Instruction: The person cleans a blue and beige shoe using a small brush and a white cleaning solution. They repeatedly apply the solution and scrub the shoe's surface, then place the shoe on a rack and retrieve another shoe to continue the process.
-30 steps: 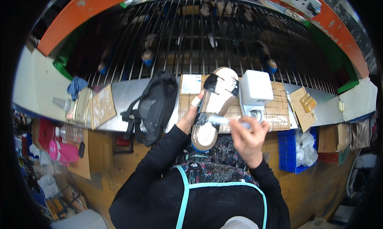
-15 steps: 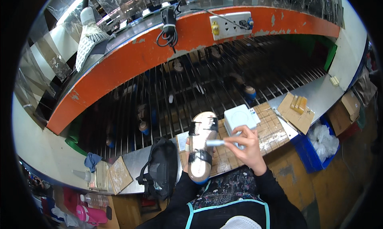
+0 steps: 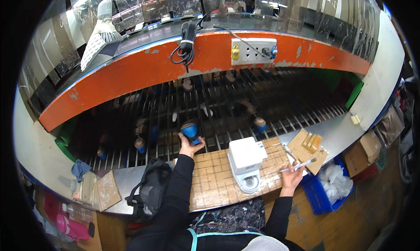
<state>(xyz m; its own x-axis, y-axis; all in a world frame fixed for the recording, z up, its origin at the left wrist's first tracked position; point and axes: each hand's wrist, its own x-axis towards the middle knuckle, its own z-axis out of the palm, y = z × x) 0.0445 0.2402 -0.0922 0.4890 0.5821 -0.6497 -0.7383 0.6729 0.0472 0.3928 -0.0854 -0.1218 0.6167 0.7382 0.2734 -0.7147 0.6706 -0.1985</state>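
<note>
My left hand (image 3: 189, 148) reaches over the dark bar rack and cups the blue heel end of a shoe last (image 3: 190, 131); the sandal on it points away and is mostly hidden in shadow. Near the right end of the bench, my right hand (image 3: 292, 176) pinches a thin brush (image 3: 299, 166) with a pale handle, its brownish tip pointing right. A white box-shaped device (image 3: 246, 157) with a round dish at its foot stands on the bench between my hands.
More sandals on blue lasts (image 3: 260, 124) sit on the rack (image 3: 218, 139) below an orange beam (image 3: 131, 58). A black bag (image 3: 153, 187) lies left of the checked board (image 3: 210, 181). Yellow blocks (image 3: 311, 142) and a blue crate (image 3: 318, 198) are at right.
My left hand has carried the sandal on its last from the board forward over the rack. My right hand, still with the brush, has moved right, away from the sandal.
</note>
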